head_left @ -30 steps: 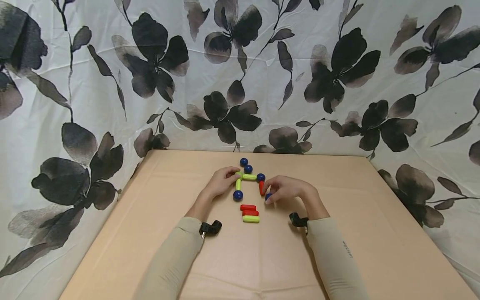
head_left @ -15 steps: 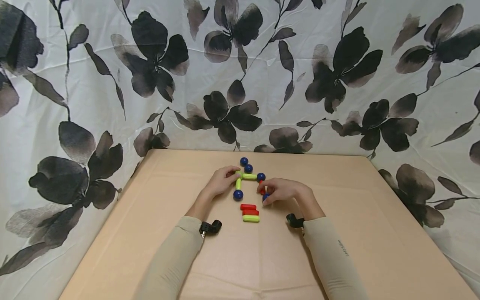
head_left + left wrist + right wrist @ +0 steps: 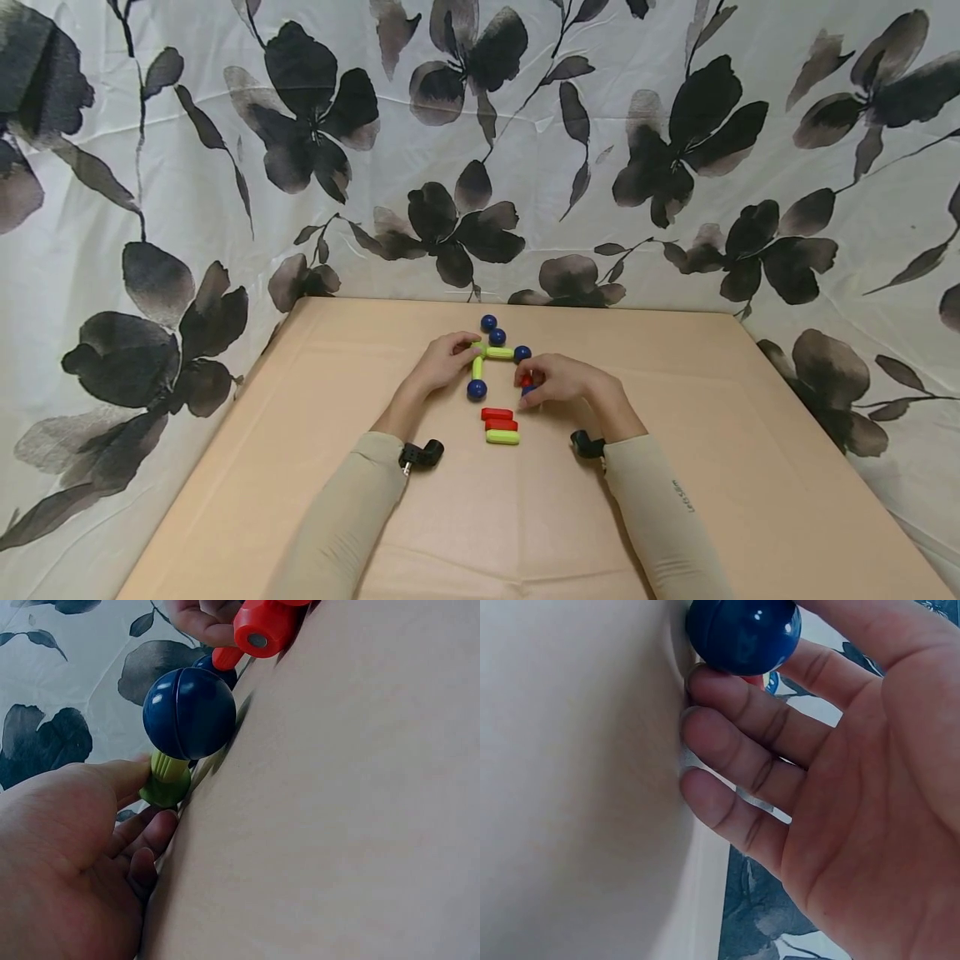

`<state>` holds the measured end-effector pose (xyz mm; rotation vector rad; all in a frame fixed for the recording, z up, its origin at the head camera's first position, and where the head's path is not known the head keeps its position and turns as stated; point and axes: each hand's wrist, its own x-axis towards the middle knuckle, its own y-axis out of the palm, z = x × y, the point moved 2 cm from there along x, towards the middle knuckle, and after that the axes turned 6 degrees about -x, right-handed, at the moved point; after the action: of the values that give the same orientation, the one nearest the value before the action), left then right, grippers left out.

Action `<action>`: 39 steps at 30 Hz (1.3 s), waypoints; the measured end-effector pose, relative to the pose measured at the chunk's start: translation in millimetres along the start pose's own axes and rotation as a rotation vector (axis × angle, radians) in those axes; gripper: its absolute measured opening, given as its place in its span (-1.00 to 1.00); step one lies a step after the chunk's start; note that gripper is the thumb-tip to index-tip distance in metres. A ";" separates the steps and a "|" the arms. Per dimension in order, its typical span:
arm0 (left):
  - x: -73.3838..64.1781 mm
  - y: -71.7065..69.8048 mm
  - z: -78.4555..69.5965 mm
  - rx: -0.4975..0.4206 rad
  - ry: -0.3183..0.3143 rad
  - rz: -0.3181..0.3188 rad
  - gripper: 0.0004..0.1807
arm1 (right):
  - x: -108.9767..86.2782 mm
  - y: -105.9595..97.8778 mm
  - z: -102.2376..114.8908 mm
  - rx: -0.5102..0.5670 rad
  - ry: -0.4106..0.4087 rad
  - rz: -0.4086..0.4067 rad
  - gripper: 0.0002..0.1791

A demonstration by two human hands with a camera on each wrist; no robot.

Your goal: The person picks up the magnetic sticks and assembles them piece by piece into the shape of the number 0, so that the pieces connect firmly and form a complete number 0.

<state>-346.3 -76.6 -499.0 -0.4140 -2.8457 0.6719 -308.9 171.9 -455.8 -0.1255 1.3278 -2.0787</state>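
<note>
Left hand (image 3: 442, 365) pinches the yellow-green joint (image 3: 165, 793) where the crosswise yellow-green rod (image 3: 499, 354) and the near-far yellow-green rod (image 3: 477, 368) meet, mid-table. Right hand (image 3: 572, 381) has thumb and fingers on a glossy blue ball (image 3: 744, 634), just beside the short red rod (image 3: 527, 381), right of the joint.

Handling (judgement): parts look like rigid plastic, light, hard to break. Balls probably slick and apt to roll; pinch across the middle, thumb opposite index. Rods: hold mid-barrel, ends free. Metal disc in one red rod end (image 3: 256, 640) suggests magnets, so expect snap and joints that pivot if knocked. Holding the joint should steady the frame.

Hard to see: right fingers cover much of the short red rod and its ball; can't tell if those two touch. Left fingertips partly mask the joint; can't tell if it's a separate piece. Right wrist view crops the ball's top and the thumb. Left wrist view cuts off the red rods up top.
</note>
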 end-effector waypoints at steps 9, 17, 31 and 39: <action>0.4 -0.5 -0.9 0.008 0.010 -0.004 -0.59 | 2.7 0.9 -3.2 -0.004 -0.008 -0.038 -0.68; 0.7 0.2 0.5 0.010 0.008 -0.003 -0.61 | 4.0 3.1 -5.3 -0.016 -0.018 -0.058 -0.61; 0.3 1.0 0.1 0.016 0.020 -0.013 -0.60 | 2.2 2.8 -4.0 -0.041 0.009 -0.081 -0.49; -0.5 -0.6 0.3 0.025 0.022 -0.014 -0.60 | -6.1 -9.3 14.8 -0.114 -0.004 -0.258 -0.67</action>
<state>-346.1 -77.4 -499.0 -0.3943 -2.8139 0.6954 -302.5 166.4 -439.2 -0.3677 1.4936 -2.2106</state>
